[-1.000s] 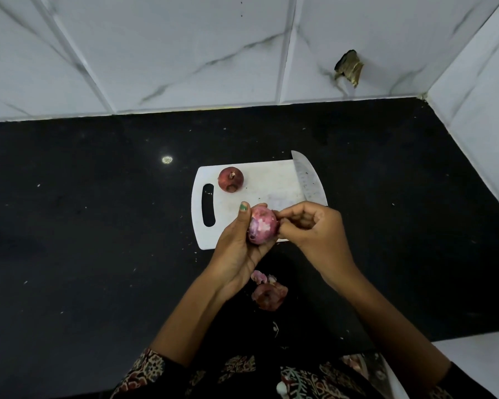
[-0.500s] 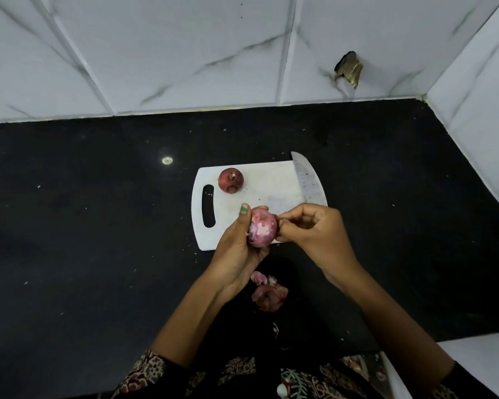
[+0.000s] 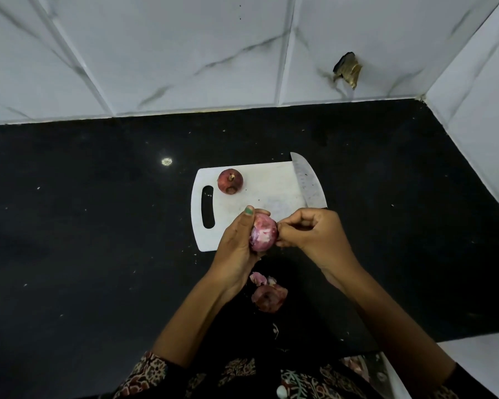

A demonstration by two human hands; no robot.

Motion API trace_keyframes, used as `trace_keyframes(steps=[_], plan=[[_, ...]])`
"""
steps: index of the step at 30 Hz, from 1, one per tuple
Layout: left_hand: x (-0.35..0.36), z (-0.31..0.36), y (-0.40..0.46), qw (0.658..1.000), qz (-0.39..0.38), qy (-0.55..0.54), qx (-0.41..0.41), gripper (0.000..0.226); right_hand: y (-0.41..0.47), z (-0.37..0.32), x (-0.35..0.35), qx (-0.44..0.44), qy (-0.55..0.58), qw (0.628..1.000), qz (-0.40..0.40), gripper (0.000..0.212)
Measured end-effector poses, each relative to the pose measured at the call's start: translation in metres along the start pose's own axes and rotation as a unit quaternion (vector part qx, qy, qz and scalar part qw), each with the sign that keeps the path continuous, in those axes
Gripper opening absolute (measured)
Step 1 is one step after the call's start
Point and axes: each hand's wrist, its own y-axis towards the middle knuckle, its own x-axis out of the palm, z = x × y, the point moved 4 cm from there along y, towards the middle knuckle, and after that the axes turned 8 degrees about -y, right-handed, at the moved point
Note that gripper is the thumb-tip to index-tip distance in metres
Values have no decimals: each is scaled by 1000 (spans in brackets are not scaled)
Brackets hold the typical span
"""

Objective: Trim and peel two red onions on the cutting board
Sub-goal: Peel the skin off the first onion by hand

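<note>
A: From the head camera, the left hand (image 3: 236,249) is cupping the first onion (image 3: 263,232) just above the near edge of the cutting board (image 3: 260,197), fingers curling round it, thumb riding up over the top.

B: And that grip is steadying it, I'd say, so the right hand (image 3: 314,237) can work. Those right fingertips (image 3: 283,228) are pinching at the onion's side, apparently tugging a strip of skin, though the strip itself is too small to make out.

A: Look at the surface: it's showing pale pink with whitish patches, so most of the dark outer skin is looking stripped.

B: Meanwhile the second onion (image 3: 230,181) is sitting on the board's far left corner beside the handle slot, deep red, dry skin intact, stub ends showing.

A: So it's waiting its turn. The knife (image 3: 307,180) is lying along the board's right edge, blade pointing away, parked within reach for the next trimming.

B: And the peelings (image 3: 267,295) are piling on the black counter (image 3: 98,240) near the person, probably to keep the board free.
</note>
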Motion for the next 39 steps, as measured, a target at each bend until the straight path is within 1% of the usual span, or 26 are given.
trace_keyframes(steps=[2,4,6,8,9,11,14,17,19,21,24,26,28,30,32,33,36,38,39], plan=[[0,1,0,1000,3,5,9,35,-1,-1,1,15,26,999,-20,4],[1,3,0,1000,4,18,24,33,-2,0,3,25,26,999,-31,19],[0,3,0,999,4,35,37,32,-2,1,4,18,-18,1000,-16,25],[0,3,0,998,6,46,40,32,-1,2,5,10,-45,999,-5,17],[0,3,-1,998,11,44,36,33,0,2,5,9,-40,999,-4,13],[-1,3,-2,999,26,22,17,35,-1,2,5,7,-10,1000,-5,5],[1,3,-2,999,43,-11,-6,36,-3,1,4,17,29,999,-16,2],[0,4,-1,999,44,-15,5,36,-4,0,7,18,0,999,-32,18],[0,4,-1,999,40,2,10,36,-5,1,8,12,-33,999,-18,22],[1,4,-2,999,42,17,14,37,-5,2,7,14,-35,999,-5,17],[2,5,-3,998,61,4,6,37,-4,2,5,4,-13,1000,4,4],[2,6,-3,998,69,-2,0,37,-4,2,5,16,18,1000,-15,4],[1,6,-4,997,72,-4,1,37,-5,1,7,29,33,998,-36,15],[1,5,-4,997,72,-5,1,38,-6,1,9,17,-10,999,-32,22],[1,4,-4,997,75,-9,-6,38,-7,2,10,10,-45,999,-10,18],[1,3,-5,997,79,-15,-11,38,-7,3,9,11,-45,999,-3,15],[2,3,-6,995,88,-41,-29,35,-6,5,8,10,-9,1000,6,4],[2,4,-7,994,94,-49,-34,34,-6,5,9,20,31,999,-6,3],[2,4,-6,993,96,-53,-36,34,-7,5,10,26,46,998,-15,5]])
